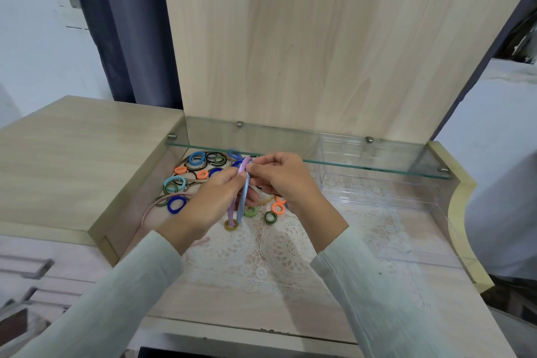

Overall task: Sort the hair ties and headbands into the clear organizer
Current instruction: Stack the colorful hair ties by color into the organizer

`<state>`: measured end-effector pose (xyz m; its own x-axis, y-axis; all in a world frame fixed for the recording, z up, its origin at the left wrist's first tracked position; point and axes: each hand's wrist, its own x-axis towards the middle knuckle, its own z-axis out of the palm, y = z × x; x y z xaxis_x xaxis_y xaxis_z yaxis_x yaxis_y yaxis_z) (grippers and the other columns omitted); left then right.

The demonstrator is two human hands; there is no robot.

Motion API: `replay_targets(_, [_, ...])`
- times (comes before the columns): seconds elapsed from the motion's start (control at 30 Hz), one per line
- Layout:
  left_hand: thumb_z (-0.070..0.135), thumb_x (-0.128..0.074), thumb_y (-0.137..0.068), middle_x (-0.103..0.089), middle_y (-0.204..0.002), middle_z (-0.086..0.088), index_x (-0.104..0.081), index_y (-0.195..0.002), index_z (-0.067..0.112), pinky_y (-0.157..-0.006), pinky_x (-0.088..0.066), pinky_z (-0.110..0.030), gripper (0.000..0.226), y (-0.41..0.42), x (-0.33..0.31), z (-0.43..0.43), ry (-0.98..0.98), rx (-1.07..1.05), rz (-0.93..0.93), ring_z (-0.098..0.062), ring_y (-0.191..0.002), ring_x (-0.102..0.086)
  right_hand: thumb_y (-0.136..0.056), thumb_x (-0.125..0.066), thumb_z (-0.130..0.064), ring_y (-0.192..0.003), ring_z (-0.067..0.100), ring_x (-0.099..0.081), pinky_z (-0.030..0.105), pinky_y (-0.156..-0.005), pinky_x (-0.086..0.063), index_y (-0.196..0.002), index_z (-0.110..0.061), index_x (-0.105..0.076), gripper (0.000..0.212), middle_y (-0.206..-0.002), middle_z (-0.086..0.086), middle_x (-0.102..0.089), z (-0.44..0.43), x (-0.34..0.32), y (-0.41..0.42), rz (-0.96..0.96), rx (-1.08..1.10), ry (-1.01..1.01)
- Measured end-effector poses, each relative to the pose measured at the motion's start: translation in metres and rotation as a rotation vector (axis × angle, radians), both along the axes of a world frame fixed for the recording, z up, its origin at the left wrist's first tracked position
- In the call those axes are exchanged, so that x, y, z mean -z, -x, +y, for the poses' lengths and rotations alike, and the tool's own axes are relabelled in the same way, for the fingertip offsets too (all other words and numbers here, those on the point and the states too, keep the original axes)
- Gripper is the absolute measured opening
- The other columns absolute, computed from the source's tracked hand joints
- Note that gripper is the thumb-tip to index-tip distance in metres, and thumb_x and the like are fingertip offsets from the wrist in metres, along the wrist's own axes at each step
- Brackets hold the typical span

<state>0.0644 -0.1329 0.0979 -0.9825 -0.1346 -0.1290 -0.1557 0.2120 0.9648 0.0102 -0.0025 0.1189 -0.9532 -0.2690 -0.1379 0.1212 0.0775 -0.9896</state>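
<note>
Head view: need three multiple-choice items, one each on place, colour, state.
1. The clear organizer sits: A) right of the loose hair ties, partly under the glass shelf; B) left of them; C) on top of the shelf.
2. The two headbands in hand are: A) red and green; B) lilac and light blue; C) black and white.
3. The headbands are held by: A) neither hand; B) one hand only; C) left hand and right hand together.

A: its clear walls show at right beneath the glass.
B: those two colours run down from the fingers.
C: fingers of both hands close on them.
</note>
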Motion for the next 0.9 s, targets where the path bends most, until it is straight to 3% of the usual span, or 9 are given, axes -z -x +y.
replay_targets(0.1, [0.026,-0.04,-0.106,-0.074,-0.094,-0.012,-0.063,-0.116,0.012,-0.06,-0.053,-0.027,0.029,0.0,0.001,-0.001,0.01,0.021,0.008,-0.027,-0.084,-0.072,-0.085,-0.07,-0.008,-0.051,0.005,-0.062,0.016,-0.048,-0.046,-0.1,0.001,-0.066,0.018,-0.071,0.005,-0.067,0.001,0.002,0.002,0.034,-0.014,-0.033])
replay_targets(0.17, [0.026,-0.04,-0.106,-0.073,-0.095,-0.014,-0.062,-0.117,0.012,-0.068,-0.058,-0.035,0.028,0.0,0.001,0.0,0.002,0.028,0.015,-0.03,-0.087,-0.072,-0.085,-0.071,-0.015,-0.054,0.007,-0.061,0.019,-0.054,-0.047,-0.097,-0.003,-0.067,0.017,-0.072,0.004,-0.068,0.002,0.004,0.003,0.045,-0.02,-0.055])
replay_targets(0.23, [0.025,-0.04,-0.106,-0.071,-0.085,-0.01,-0.062,-0.114,0.011,-0.081,-0.059,-0.042,0.027,0.001,0.001,0.0,-0.007,0.007,0.028,-0.025,-0.08,-0.071,-0.089,-0.067,-0.023,-0.058,0.009,-0.06,0.022,-0.057,-0.047,-0.09,-0.009,-0.068,0.013,-0.075,0.002,-0.067,0.004,0.007,0.004,0.043,-0.007,-0.078])
replay_targets(0.33, [0.025,-0.039,-0.106,-0.066,-0.08,-0.006,-0.062,-0.109,0.014,-0.074,-0.059,-0.033,0.026,0.001,0.0,-0.002,-0.02,-0.018,0.043,-0.018,-0.073,-0.069,-0.093,-0.061,-0.026,-0.061,0.011,-0.06,0.021,-0.055,-0.048,-0.087,-0.011,-0.067,0.017,-0.074,0.0,-0.066,0.01,0.02,0.01,0.07,0.03,-0.146])
replay_targets(0.43, [0.023,-0.038,-0.106,-0.065,-0.077,-0.005,-0.062,-0.104,0.014,-0.065,-0.056,-0.026,0.025,-0.002,-0.002,-0.006,-0.056,-0.023,0.05,-0.015,-0.068,-0.069,-0.092,-0.062,-0.024,-0.064,0.011,-0.059,0.031,-0.065,-0.051,-0.09,-0.01,-0.07,0.016,-0.074,-0.003,-0.065,0.014,0.047,0.017,0.214,0.016,-0.337])
replay_targets(0.5, [0.022,-0.038,-0.106,-0.065,-0.076,-0.005,-0.062,-0.104,0.013,-0.065,-0.056,-0.025,0.026,-0.003,-0.004,-0.008,-0.068,-0.034,0.059,-0.016,-0.069,-0.067,-0.09,-0.063,-0.026,-0.071,0.009,-0.058,0.026,-0.066,-0.05,-0.092,-0.018,-0.072,0.012,-0.077,-0.008,-0.064,0.014,0.065,0.019,0.326,-0.073,-0.535])
replay_targets(0.63, [0.022,-0.038,-0.106,-0.066,-0.076,-0.007,-0.063,-0.103,0.01,-0.075,-0.058,-0.037,0.028,-0.003,-0.008,-0.015,-0.098,-0.053,0.074,-0.018,-0.07,-0.066,-0.087,-0.064,-0.031,-0.089,0.015,-0.058,0.035,-0.073,-0.052,-0.102,-0.025,-0.071,0.017,-0.096,-0.004,-0.064,0.011,0.093,0.015,0.56,-0.212,-0.869])
replay_targets(0.73, [0.022,-0.039,-0.107,-0.065,-0.072,-0.004,-0.063,-0.104,0.008,-0.073,-0.056,-0.039,0.028,-0.007,-0.014,-0.021,-0.11,-0.052,0.095,-0.018,-0.066,-0.066,-0.089,-0.061,-0.031,-0.096,0.02,-0.054,0.034,-0.074,-0.049,-0.105,-0.025,-0.07,0.02,-0.1,0.001,-0.062,0.006,0.097,0.016,0.692,-0.17,-0.951])
replay_targets(0.9, [0.023,-0.038,-0.107,-0.065,-0.068,-0.001,-0.062,-0.106,0.005,-0.078,-0.058,-0.043,0.03,-0.015,-0.024,-0.035,-0.127,-0.081,0.111,-0.017,-0.063,-0.066,-0.092,-0.056,-0.029,-0.101,0.023,-0.052,0.032,-0.075,-0.044,-0.11,-0.023,-0.068,0.023,-0.103,0.001,-0.061,0.002,0.093,0.021,0.756,-0.126,-1.044])
